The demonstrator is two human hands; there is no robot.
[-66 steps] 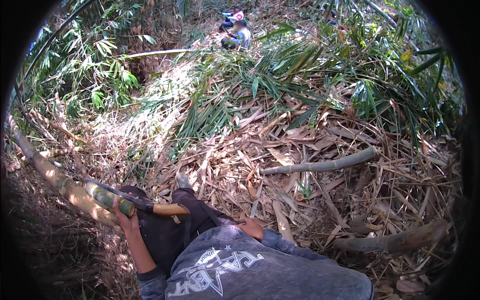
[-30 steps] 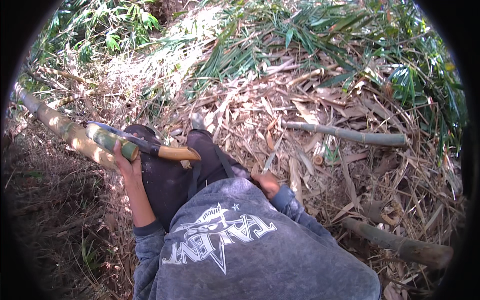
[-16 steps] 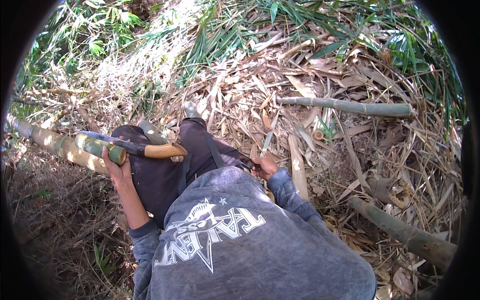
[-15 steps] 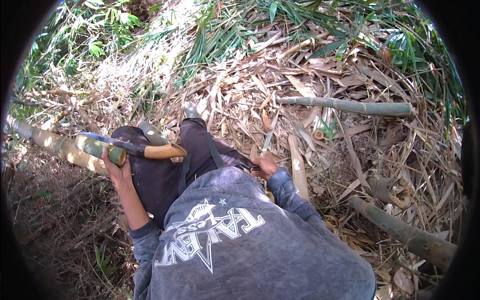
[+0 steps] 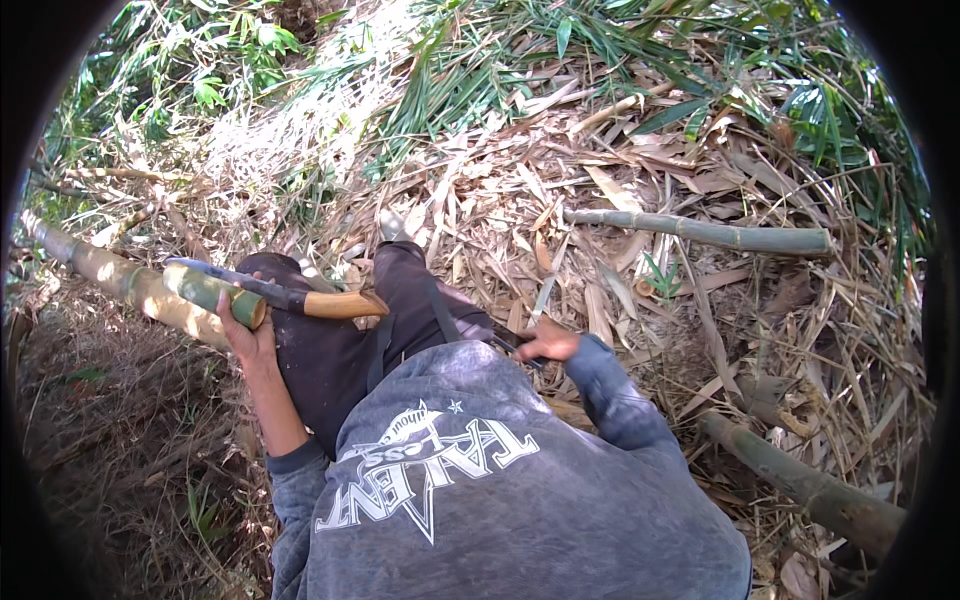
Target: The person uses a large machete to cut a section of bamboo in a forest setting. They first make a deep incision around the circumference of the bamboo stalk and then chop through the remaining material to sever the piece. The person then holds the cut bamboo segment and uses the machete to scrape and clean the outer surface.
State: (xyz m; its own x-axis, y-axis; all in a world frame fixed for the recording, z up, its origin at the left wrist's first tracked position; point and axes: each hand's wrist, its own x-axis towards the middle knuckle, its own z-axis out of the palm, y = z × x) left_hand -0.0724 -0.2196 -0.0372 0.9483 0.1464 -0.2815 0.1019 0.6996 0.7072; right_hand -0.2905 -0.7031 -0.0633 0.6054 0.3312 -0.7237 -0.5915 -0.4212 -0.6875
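Note:
My left hand (image 5: pixel 250 335) is closed around a short green bamboo piece (image 5: pixel 212 292), its cut end toward me. Along its far side runs a machete with a dark blade or sheath and a yellowish wooden handle (image 5: pixel 345 304); the same hand appears to grip both over my left thigh. The handle points right, across my dark trousers (image 5: pixel 325 345). By my right hip, my right hand (image 5: pixel 548 340) has bent fingers on something small and dark at the waist, partly hidden and unclear.
A long bamboo pole (image 5: pixel 130 285) lies at the left. One bamboo length (image 5: pixel 720 235) rests on dry leaves at the far right, and a thicker one (image 5: pixel 800 485) at the near right. Green bamboo foliage (image 5: pixel 460 75) covers the far ground. A cut stub (image 5: pixel 644 287) sits right of centre.
My right hand has moved a little to the right and its fingers have shifted at the waist. My left hand still holds the bamboo piece and machete; the whole view has shifted slightly.

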